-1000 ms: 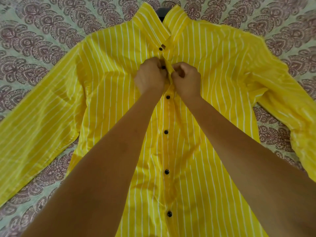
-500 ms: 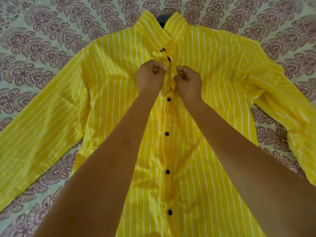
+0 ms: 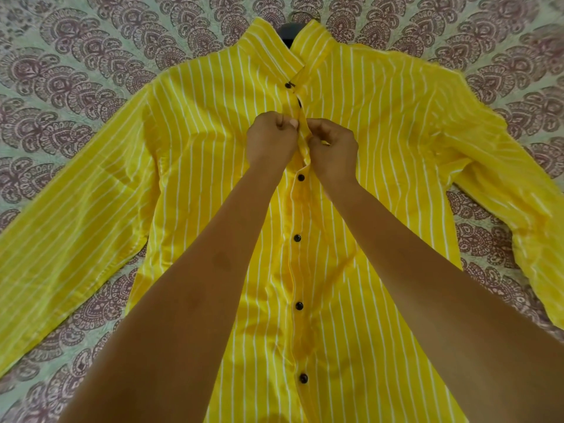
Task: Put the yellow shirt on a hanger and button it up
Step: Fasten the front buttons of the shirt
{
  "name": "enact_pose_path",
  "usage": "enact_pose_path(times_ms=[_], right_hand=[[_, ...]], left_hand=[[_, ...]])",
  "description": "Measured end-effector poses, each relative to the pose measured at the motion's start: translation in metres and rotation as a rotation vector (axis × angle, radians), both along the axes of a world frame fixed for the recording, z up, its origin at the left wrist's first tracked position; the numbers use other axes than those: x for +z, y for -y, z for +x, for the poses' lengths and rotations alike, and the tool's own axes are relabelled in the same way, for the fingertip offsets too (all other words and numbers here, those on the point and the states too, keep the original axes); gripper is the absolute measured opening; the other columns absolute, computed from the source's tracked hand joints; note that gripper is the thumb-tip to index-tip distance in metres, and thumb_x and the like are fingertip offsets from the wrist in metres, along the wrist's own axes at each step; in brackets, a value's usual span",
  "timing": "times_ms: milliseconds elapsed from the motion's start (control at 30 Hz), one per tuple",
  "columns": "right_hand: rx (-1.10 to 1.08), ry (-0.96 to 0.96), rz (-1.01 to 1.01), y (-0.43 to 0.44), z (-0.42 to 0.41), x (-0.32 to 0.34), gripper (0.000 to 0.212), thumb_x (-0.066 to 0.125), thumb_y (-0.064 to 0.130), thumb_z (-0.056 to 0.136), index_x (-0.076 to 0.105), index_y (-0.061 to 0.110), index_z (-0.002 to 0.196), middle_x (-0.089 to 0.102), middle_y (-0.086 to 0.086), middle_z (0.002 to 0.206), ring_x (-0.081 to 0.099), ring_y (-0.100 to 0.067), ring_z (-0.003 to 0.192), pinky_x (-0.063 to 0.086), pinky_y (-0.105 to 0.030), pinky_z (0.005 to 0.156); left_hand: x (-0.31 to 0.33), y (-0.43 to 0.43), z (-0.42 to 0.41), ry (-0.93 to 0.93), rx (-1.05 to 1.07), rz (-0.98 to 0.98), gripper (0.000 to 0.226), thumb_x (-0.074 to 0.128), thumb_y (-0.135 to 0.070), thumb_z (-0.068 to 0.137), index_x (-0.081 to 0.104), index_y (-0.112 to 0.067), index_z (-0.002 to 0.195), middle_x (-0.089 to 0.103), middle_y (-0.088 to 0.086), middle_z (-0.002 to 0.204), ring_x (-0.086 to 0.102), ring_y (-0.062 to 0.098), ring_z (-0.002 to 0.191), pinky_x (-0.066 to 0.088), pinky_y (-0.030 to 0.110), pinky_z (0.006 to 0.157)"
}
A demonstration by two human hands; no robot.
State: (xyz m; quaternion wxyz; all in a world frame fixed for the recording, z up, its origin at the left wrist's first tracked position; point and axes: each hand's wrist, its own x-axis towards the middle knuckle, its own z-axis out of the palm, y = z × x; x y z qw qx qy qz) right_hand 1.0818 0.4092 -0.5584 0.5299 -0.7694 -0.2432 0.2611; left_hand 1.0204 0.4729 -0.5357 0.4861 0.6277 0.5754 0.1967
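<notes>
The left hand is curled into a loose fist at the chest of the yellow shirt, its thumb and fingertips pinching the raised edge of the button placket. The right hand faces it from the other side, fingers bent, and pinches the same narrow fold of cloth. Between them the placket stands up in a soft, crumpled ridge. Whether a button sits inside the pinch cannot be told.

Below the hands, four small round black buttons run down the closed front, glossy against the fabric. One more black button sits at the base of the collar, and just under it the front gapes a little.

The shirt lies flat on its back, front upward, long sleeves spread to either side. Its cloth is thin, smooth and bright yellow with fine white stripes, lightly creased over the torso. A dark piece of the hanger shows in the open neck of the stiff, upright collar. Under everything is a bedspread, pale green, printed with dense mauve paisley shapes.
</notes>
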Motion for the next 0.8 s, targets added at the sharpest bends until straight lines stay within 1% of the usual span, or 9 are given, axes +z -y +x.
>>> enact_pose_path(times_ms=[133,233,333,367,467,533,633,733,800], right_hand=[[0.038,-0.024,-0.026,0.0,-0.001,-0.001,0.033,0.047,-0.003,0.084,0.065,0.004,0.11,0.068,-0.011,0.111,0.063,-0.017,0.102,0.043,-0.007,0.076],[0.05,-0.111,-0.012,0.002,-0.002,0.002,0.031,0.045,0.001,0.087,0.066,0.004,0.11,0.068,-0.011,0.107,0.063,-0.02,0.098,0.049,-0.027,0.084],[0.044,-0.202,-0.02,0.002,0.004,0.006,0.028,0.044,0.005,0.085,0.07,0.011,0.094,0.068,-0.012,0.091,0.063,-0.026,0.083,0.05,-0.038,0.077],[0.04,-0.251,-0.009,0.003,0.006,0.007,0.027,0.044,0.006,0.084,0.069,0.013,0.087,0.067,-0.013,0.084,0.062,-0.027,0.077,0.05,-0.038,0.072],[0.021,-0.367,0.038,0.006,0.005,0.009,0.022,0.046,-0.001,0.088,0.064,0.008,0.079,0.063,-0.009,0.071,0.06,-0.015,0.06,0.048,-0.024,0.057],[-0.009,-0.378,0.051,0.006,0.005,0.007,0.023,0.052,-0.002,0.085,0.063,0.012,0.071,0.064,-0.008,0.068,0.061,-0.012,0.058,0.047,-0.023,0.054],[-0.02,-0.198,0.021,0.004,0.007,0.003,0.014,0.061,0.006,0.079,0.067,0.015,0.07,0.067,-0.008,0.071,0.064,-0.019,0.068,0.051,-0.032,0.065],[-0.032,0.01,0.023,0.003,0.003,0.004,0.004,0.066,0.009,0.076,0.069,0.01,0.078,0.066,0.004,0.074,0.061,0.001,0.066,0.05,-0.018,0.068],[-0.039,0.065,0.047,0.003,0.0,0.006,0.004,0.067,0.008,0.076,0.069,0.008,0.079,0.066,0.006,0.074,0.06,0.002,0.065,0.05,-0.016,0.066]], left_hand=[[-0.001,-0.001,-0.002,0.013,0.003,-0.024,0.015,0.054,-0.017,0.087,0.067,-0.008,0.086,0.066,0.005,0.08,0.059,0.017,0.071,0.054,0.038,0.076],[-0.003,-0.003,-0.003,0.018,-0.018,-0.05,0.014,0.054,-0.016,0.088,0.065,-0.011,0.081,0.066,0.006,0.083,0.059,0.017,0.073,0.055,0.04,0.079],[-0.004,-0.005,-0.005,0.007,-0.056,-0.063,0.019,0.053,-0.014,0.087,0.061,-0.017,0.07,0.066,0.008,0.084,0.059,0.019,0.075,0.055,0.042,0.081],[-0.004,-0.005,-0.005,0.004,-0.066,-0.065,0.018,0.053,-0.013,0.087,0.061,-0.016,0.07,0.066,0.009,0.083,0.06,0.02,0.076,0.055,0.042,0.081],[-0.004,-0.004,-0.006,0.006,-0.098,-0.073,0.016,0.056,-0.014,0.087,0.061,-0.015,0.072,0.063,0.008,0.078,0.062,0.024,0.079,0.053,0.037,0.075],[-0.005,-0.004,-0.007,0.014,-0.124,-0.082,0.02,0.055,-0.012,0.086,0.059,-0.018,0.067,0.06,0.006,0.07,0.061,0.023,0.075,0.048,0.033,0.066],[-0.007,-0.004,-0.01,0.055,-0.146,-0.113,0.024,0.052,-0.007,0.084,0.059,-0.019,0.064,0.058,0.004,0.063,0.057,0.018,0.064,0.043,0.026,0.061],[-0.01,-0.001,-0.013,0.128,-0.158,-0.138,0.016,0.048,-0.004,0.088,0.06,-0.008,0.078,0.054,0.006,0.066,0.05,0.011,0.055,0.039,0.02,0.053],[-0.008,0.001,-0.014,0.18,-0.15,-0.162,0.017,0.045,-0.003,0.091,0.059,-0.007,0.083,0.051,0.003,0.064,0.046,0.005,0.05,0.038,0.015,0.048]])
